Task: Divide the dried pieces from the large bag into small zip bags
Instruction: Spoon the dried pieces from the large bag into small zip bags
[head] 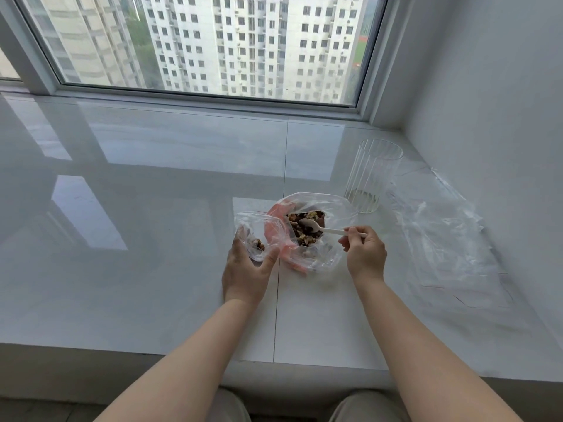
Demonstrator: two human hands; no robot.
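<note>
Clear plastic everywhere on this pale stone bench (152, 269) by the window. Left hand (246, 269) is gripping a small zip bag (256, 233), thumb & fingers curled round its lower part, holding its mouth open; only a few dried pieces (259, 244) are sitting in the bottom. Right hand (364, 251) is pinching the handle of a white plastic spoon (320, 228), bowl resting on the heap inside the large bag (316, 233), which is lying open on the bench just right of the small one, red strip along its left edge. Judging by that, task is at an early stage: first small bag barely started, most pieces in the large bag yet to be moved. More clear bags (441, 236) are lying flat to the right, beside a ribbed glass (373, 178); can't count them, film's too see-through. Can't tell if the spoon is loaded, nor how deep the heap goes.
</note>
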